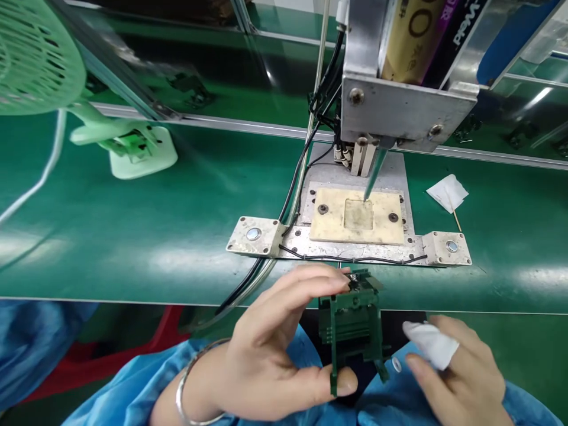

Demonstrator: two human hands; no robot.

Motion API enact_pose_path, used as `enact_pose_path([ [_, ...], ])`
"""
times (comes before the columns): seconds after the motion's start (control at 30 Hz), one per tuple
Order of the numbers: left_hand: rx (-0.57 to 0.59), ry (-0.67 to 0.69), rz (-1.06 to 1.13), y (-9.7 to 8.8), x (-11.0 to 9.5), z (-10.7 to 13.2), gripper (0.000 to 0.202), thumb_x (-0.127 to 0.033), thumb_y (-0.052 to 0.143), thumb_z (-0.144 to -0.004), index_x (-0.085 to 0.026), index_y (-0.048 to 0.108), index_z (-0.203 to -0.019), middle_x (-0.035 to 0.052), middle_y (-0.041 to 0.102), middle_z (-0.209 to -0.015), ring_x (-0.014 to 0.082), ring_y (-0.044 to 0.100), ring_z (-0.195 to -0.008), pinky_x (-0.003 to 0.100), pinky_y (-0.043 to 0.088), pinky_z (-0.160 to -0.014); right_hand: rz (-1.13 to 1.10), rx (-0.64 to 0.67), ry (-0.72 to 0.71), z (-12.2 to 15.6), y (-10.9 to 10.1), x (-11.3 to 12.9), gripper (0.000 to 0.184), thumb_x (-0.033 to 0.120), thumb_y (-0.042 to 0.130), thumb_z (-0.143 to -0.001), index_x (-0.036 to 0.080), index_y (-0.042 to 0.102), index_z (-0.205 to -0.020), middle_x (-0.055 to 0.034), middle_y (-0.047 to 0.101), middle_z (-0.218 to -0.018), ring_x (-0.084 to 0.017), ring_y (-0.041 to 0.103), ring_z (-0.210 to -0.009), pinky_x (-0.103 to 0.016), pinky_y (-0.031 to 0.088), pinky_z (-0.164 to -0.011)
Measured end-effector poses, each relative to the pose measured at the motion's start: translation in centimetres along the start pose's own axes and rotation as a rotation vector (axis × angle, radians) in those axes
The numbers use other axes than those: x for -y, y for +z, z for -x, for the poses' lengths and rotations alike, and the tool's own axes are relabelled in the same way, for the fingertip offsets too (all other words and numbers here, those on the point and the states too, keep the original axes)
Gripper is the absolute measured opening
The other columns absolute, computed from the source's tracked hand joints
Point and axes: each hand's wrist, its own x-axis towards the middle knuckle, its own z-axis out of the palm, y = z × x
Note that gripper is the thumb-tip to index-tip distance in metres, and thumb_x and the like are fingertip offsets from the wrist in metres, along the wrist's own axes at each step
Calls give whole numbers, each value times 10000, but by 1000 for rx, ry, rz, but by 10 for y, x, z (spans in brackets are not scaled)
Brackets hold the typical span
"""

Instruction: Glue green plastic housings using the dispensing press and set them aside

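Observation:
My left hand (pixel 270 349) pinches a small green circuit-board assembly (pixel 352 325) between thumb and fingers, upright just below the table's front edge. My right hand (pixel 457 373) is beside it on the right, fingers curled, with a white cot or cloth (pixel 430 343) over one fingertip; whether it grips anything is unclear. Beyond them on the green table (pixel 177 225) stands a metal press fixture with a beige nest plate (pixel 357 216) and a pointed tip (pixel 370 186) hanging over its square recess.
A pale green desk fan (pixel 39 53) with its base (pixel 142 157) sits at the far left, its white cord trailing. Black cables (pixel 288 201) run from the fixture over the table edge. A white wipe (pixel 447 192) and a thin stick lie to the fixture's right.

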Motion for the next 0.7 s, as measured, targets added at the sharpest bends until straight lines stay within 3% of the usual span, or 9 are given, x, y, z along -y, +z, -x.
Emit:
enact_pose_path([
  [0.07,36,16,1,2,-3,-1,716,-266,860,-695,-252,540,-1335,93,639,-1129,254,616,-1050,366,535,-959,4,31,-53,-10,5,15,90,157,626,-899,192,632,-816,-16,532,-646,-171,514,-550,-294,408,-505],
  [0.2,93,35,27,6,-7,-7,724,-266,875,-673,-250,536,-1313,76,660,-1087,239,634,-1030,331,547,-949,-14,89,-139,-20,15,30,208,47,492,-908,182,607,-799,-9,528,-630,-150,484,-557,-299,344,-530],
  [0.37,64,29,14,7,-10,-6,695,-260,882,-654,-249,558,-1268,73,672,-1041,243,656,-965,354,565,-915,34,58,-272,-20,31,27,244,97,457,-934,196,518,-719,-1,489,-626,-139,438,-542,-289,310,-517],
  [0.5,37,39,-12,7,-8,-2,682,-212,880,-640,-244,566,-1245,72,667,-1016,244,655,-952,364,567,-922,96,39,-240,-27,39,30,256,58,474,-896,198,486,-682,-3,447,-611,-151,422,-535,-304,268,-509],
  [0.6,31,-13,15,4,-7,-3,639,-175,849,-671,-250,564,-1238,76,641,-1051,233,639,-999,323,567,-929,117,37,-274,-40,35,28,236,40,465,-909,182,543,-738,-5,443,-609,-162,407,-517,-319,252,-501],
  [0.7,-8,-80,67,-4,-5,-6,577,-221,805,-736,-261,556,-1255,90,605,-1113,238,625,-1056,302,566,-934,230,-9,-271,-37,23,11,126,93,575,-937,155,611,-834,5,443,-599,-151,413,-502,-319,277,-490],
])
